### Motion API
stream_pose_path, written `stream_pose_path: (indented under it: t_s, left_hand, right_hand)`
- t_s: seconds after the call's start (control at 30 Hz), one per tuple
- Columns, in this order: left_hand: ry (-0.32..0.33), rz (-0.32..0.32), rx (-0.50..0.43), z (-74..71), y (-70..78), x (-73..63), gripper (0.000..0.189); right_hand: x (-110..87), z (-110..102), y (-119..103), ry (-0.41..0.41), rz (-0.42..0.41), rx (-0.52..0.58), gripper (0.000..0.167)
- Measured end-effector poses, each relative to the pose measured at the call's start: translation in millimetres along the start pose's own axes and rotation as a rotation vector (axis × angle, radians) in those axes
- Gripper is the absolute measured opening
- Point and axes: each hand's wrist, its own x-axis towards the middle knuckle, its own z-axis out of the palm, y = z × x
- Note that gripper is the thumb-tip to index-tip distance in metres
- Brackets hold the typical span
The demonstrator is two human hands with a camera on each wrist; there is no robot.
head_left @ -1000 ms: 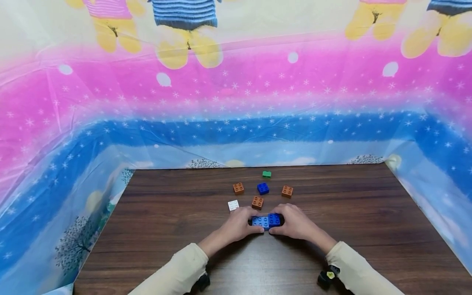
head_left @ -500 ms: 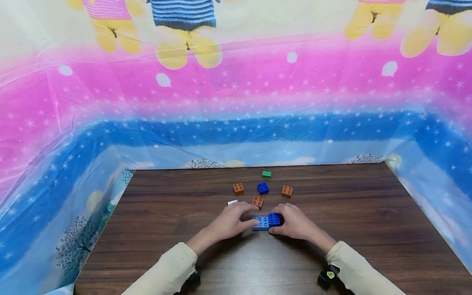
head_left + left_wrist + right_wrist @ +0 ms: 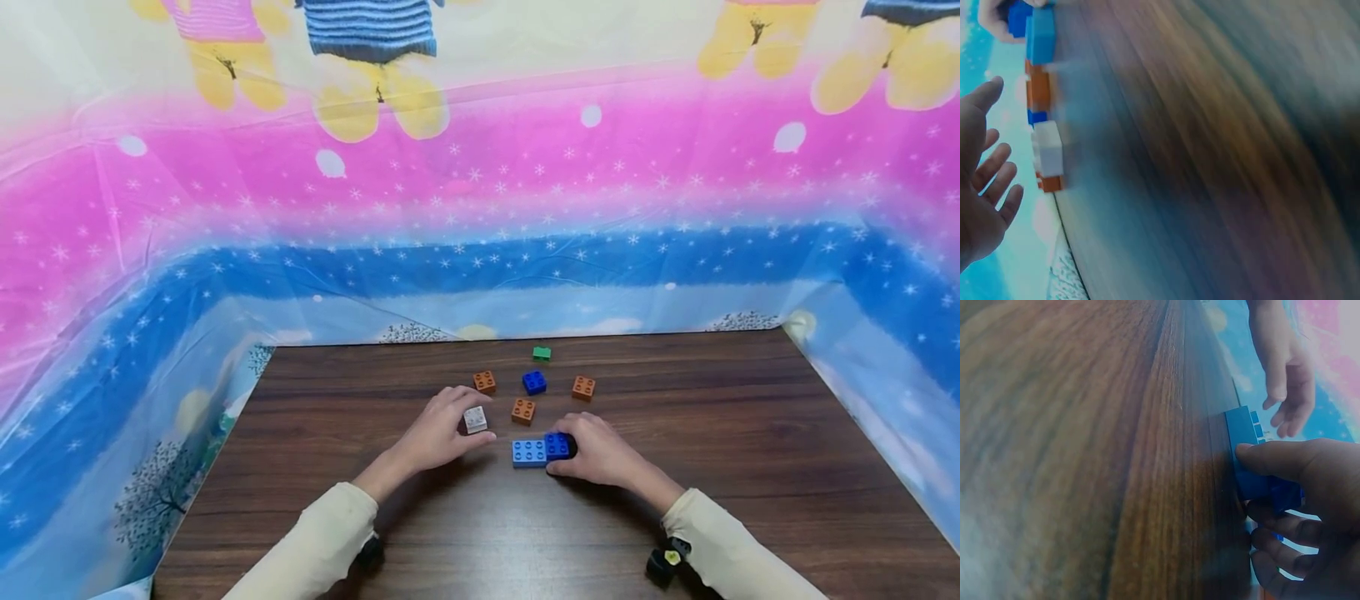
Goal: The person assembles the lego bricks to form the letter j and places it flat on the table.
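Observation:
My right hand (image 3: 600, 450) pinches a dark blue toy building brick (image 3: 557, 445) between thumb and fingers. That brick sits at the right end of a longer light blue brick (image 3: 528, 452); in the right wrist view the thumb lies along the light blue brick's (image 3: 1242, 431) side. My left hand (image 3: 433, 429) hovers around a white brick (image 3: 476, 419), thumb and fingers spread on either side. In the left wrist view, a gap separates the left fingers from the white brick (image 3: 1049, 149), and nothing is held.
Beyond the hands lie orange bricks (image 3: 523, 411), one on the left (image 3: 485, 382) and one on the right (image 3: 583, 387). A loose dark blue brick (image 3: 534, 382) and a green brick (image 3: 542, 353) stand farther back. Patterned cloth (image 3: 480, 267) rises behind the wooden table (image 3: 337, 392).
My left hand has let go of the light blue brick and moved left and away from me to the white brick. The right hand keeps its hold in place.

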Motion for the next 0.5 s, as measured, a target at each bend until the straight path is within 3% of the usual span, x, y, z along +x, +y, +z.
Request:
stream_pose_path:
  t_s: [0.3,0.5]
  left_hand:
    - [-0.012,-0.008,0.106,-3.0,-14.8,0.9,0.057]
    - [-0.013,-0.044,0.127,-3.4,-22.0,2.2,0.059]
  right_hand:
    - [-0.1,0.2,-1.3,-0.004,0.011,0.005,0.041]
    - [-0.3,-0.3,-2.1,-0.006,0.019,0.013,0.041]
